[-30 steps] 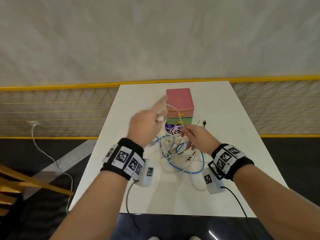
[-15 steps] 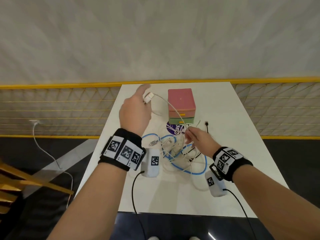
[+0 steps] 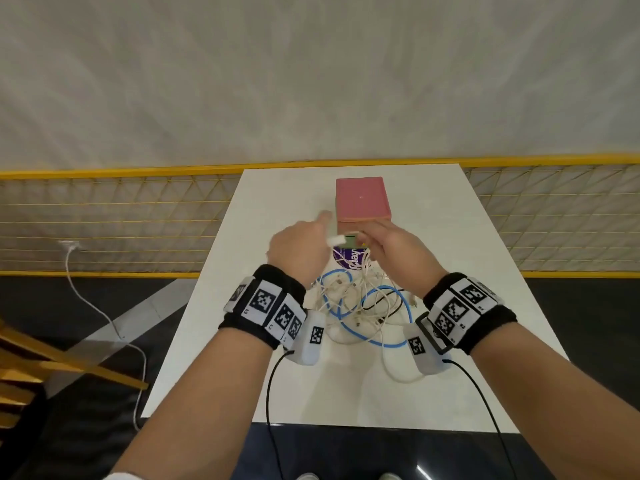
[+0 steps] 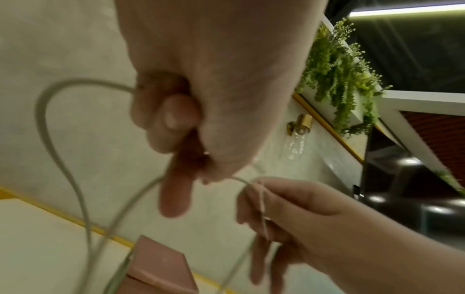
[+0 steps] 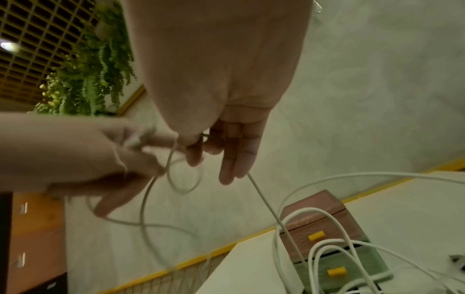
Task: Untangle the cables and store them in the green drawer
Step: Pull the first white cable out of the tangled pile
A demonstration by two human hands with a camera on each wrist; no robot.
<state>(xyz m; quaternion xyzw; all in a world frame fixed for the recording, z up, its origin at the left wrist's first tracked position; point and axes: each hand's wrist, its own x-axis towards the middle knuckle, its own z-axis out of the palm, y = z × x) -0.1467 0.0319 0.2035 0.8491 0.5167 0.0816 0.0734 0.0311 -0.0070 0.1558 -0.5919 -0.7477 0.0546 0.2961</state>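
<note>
My left hand [image 3: 298,249] and right hand [image 3: 394,252] both pinch one white cable [image 5: 264,199], raised just in front of the pink-topped drawer box [image 3: 362,199]. The tangled cables [image 3: 360,303] lie before its green drawer [image 5: 352,266].

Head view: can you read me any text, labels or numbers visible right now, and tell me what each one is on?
"clay": white letters on the purple round item in front of the drawer box; hands and cables cover the rest of it.
Wristband tags: black-and-white square code patterns; the tiny characters beside them are too small to read.
Wrist views: no text can be read.
</note>
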